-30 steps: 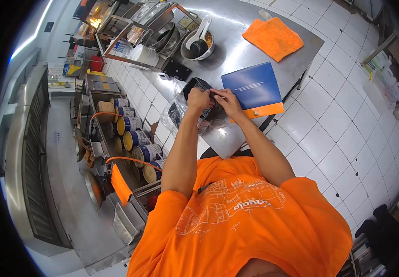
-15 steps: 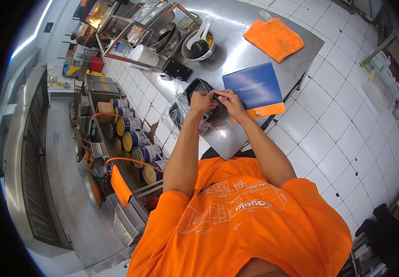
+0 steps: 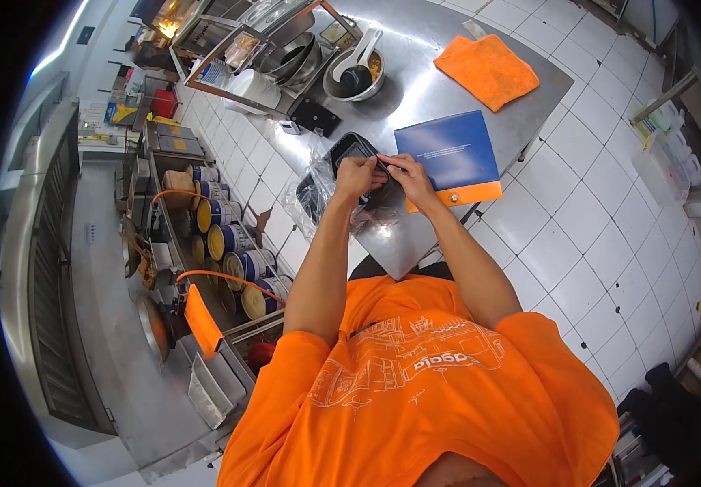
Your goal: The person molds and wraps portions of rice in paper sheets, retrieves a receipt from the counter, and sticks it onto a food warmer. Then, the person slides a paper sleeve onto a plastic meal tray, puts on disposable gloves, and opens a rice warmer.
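My left hand (image 3: 359, 176) and my right hand (image 3: 412, 180) meet over the near end of the steel table, fingertips pinched close together at the rim of a black plastic food container (image 3: 354, 144). What lies between the fingertips is too small to make out. Clear plastic wrap (image 3: 306, 195) bunches around another dark container to the left and below my wrists. Just right of my right hand lies a blue booklet (image 3: 448, 150) with an orange strip along its lower edge.
On the steel table (image 3: 415, 89) stand a metal bowl (image 3: 359, 88) with a white-handled ladle (image 3: 364, 55) and an orange cloth (image 3: 488, 71). A rack with pans (image 3: 302, 65) is at the back left. Several large cans (image 3: 229, 241) line a shelf on the left.
My view has shifted slightly. Both hands stay together at the container, with only small finger movements.
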Available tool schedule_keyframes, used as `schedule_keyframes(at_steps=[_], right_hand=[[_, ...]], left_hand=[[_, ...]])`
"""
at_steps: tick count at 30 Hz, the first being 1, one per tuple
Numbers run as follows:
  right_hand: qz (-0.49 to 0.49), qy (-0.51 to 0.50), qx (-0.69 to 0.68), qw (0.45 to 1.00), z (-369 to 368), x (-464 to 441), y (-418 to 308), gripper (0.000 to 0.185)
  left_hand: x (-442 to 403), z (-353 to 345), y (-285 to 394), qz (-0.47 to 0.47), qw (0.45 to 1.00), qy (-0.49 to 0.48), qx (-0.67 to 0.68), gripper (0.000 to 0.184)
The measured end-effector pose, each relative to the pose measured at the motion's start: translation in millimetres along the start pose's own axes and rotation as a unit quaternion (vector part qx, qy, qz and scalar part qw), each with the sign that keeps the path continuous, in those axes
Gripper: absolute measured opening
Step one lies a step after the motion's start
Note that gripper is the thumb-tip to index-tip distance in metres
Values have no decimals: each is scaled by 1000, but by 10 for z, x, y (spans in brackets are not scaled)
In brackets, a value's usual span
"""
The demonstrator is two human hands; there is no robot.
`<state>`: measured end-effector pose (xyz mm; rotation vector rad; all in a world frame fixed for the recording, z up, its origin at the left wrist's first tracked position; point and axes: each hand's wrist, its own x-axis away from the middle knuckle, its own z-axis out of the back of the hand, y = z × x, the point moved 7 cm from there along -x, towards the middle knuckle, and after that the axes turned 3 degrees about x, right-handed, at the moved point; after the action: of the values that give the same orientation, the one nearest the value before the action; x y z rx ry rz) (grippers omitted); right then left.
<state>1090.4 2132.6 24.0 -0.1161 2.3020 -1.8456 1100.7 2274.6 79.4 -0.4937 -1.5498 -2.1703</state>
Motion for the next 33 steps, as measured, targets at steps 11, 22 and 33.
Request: schedule_keyframes(at_steps=[11, 22, 33], right_hand=[[14, 22, 44, 999, 3, -168, -10, 27], [49, -55, 419, 905, -141, -196, -666, 45], [-33, -66, 263, 962, -221, -202, -488, 56]], left_hand=[[-33, -3, 98, 1, 980, 87, -177, 34], [714, 705, 1188, -71, 935, 76, -340, 37], [1234, -143, 1298, -287, 876, 137, -363, 23]])
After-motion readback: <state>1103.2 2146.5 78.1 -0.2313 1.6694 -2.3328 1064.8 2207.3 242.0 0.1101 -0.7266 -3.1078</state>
